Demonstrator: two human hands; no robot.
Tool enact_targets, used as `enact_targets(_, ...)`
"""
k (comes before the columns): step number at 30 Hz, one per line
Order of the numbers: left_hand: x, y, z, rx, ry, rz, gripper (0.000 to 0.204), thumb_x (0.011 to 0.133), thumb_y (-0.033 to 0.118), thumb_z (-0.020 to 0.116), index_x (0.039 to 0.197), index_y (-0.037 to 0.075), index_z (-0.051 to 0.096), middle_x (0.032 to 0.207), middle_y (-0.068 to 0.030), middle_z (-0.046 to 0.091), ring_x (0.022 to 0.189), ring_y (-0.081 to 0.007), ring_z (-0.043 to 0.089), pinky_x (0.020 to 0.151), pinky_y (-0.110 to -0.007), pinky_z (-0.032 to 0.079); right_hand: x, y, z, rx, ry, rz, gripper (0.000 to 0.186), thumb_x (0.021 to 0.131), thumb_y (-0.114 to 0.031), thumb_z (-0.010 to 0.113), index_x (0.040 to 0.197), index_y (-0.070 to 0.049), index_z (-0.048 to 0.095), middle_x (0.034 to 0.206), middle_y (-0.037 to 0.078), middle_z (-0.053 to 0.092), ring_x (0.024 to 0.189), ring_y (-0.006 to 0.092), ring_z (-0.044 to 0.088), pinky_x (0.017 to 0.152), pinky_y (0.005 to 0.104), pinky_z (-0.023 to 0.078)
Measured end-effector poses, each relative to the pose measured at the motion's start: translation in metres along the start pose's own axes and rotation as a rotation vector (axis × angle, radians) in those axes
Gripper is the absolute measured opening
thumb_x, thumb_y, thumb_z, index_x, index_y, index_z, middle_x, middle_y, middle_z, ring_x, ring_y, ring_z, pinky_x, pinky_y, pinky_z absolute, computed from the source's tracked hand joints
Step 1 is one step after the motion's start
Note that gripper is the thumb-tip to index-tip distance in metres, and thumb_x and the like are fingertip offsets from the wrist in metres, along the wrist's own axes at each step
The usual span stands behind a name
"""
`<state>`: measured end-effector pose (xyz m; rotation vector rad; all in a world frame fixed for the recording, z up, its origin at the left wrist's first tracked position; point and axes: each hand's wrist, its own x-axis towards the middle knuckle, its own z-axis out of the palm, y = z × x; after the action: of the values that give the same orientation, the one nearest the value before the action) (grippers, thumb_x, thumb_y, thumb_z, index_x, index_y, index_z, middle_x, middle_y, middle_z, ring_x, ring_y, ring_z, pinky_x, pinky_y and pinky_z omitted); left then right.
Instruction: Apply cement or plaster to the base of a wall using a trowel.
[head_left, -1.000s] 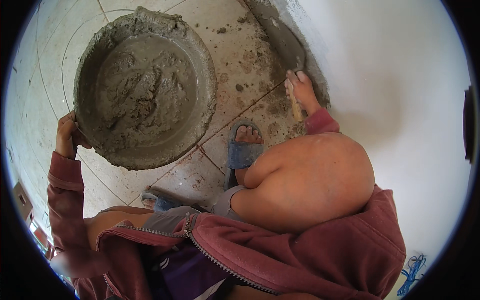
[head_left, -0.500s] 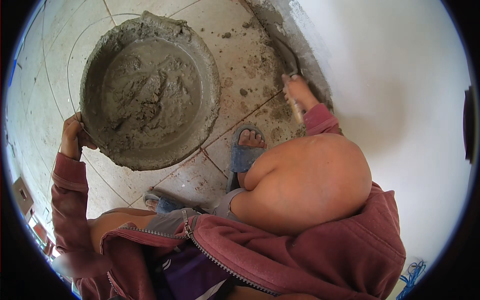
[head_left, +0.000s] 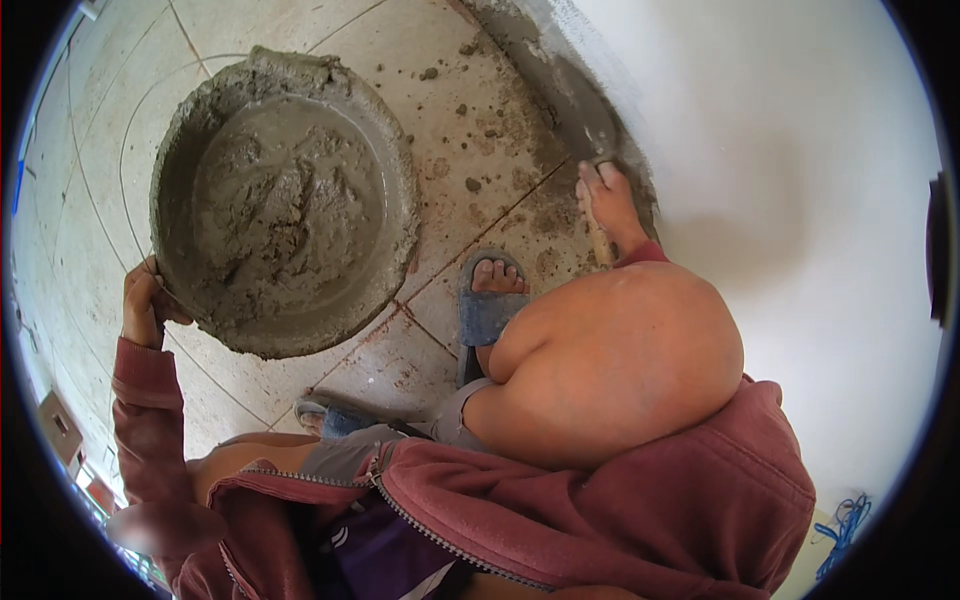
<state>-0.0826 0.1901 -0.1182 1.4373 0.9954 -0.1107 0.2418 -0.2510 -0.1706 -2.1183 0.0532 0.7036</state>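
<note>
A sandaled foot (head_left: pixel 492 312) rests at the near right of a round basin (head_left: pixel 403 215) of wet mortar (head_left: pixel 290 195), whose near-left rim the left hand (head_left: pixel 146 303) holds with curled fingers. Farther right of the basin, the right hand (head_left: pixel 614 208) closes its fingers around a trowel (head_left: pixel 602 247), its long axis along the foot of a white wall (head_left: pixel 800 170), handle toward the wearer, blade away. Smoothing the wall's base appears underway; the next move likely calls for a flat, steady blade.

Left grip (head_left: pixel 146 305) curled, forearm (head_left: pixel 150 405) stretched forward, right grip (head_left: pixel 611 207) clenched beyond bent knee (head_left: pixel 690 320)
</note>
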Motion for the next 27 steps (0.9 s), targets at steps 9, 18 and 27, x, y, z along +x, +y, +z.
enact_targets(9, 0.004, -0.007, -0.004, -0.055, -0.003, -0.011, 0.032, 0.067, 0.020, 0.036, 0.084, -0.004, 0.050, 0.063, -0.0122, 0.057, 0.040, -0.0184, 0.054, 0.035, -0.025, 0.048, 0.016, 0.032, -0.002, -0.042, -0.110, 0.190, 0.031, 0.085, -0.029, 0.047, 0.072, -0.002, 0.042, 0.059, 0.006, 0.049, 0.044, 0.0141, 0.046, 0.039, 0.0295, 0.037)
enact_targets(18, 0.003, -0.003, 0.002, -0.049, 0.016, -0.034, 0.033, 0.068, 0.021, 0.038, 0.086, -0.003, 0.051, 0.063, -0.0100, 0.057, 0.042, -0.0171, 0.054, 0.036, -0.024, 0.047, 0.014, 0.049, 0.019, -0.281, -0.233, 0.066, 0.033, 0.085, -0.029, 0.047, 0.074, 0.002, 0.045, 0.056, 0.011, 0.048, 0.045, 0.0171, 0.047, 0.044, 0.0335, 0.040)
enact_targets(27, 0.002, -0.009, -0.008, -0.047, 0.008, -0.015, 0.035, 0.067, 0.020, 0.038, 0.088, -0.005, 0.051, 0.064, -0.0118, 0.058, 0.042, -0.0184, 0.055, 0.036, -0.025, 0.048, 0.026, 0.004, 0.013, -0.206, -0.005, -0.127, 0.035, 0.084, -0.029, 0.048, 0.071, 0.004, 0.044, 0.060, 0.013, 0.052, 0.052, 0.0169, 0.053, 0.047, 0.0332, 0.042)
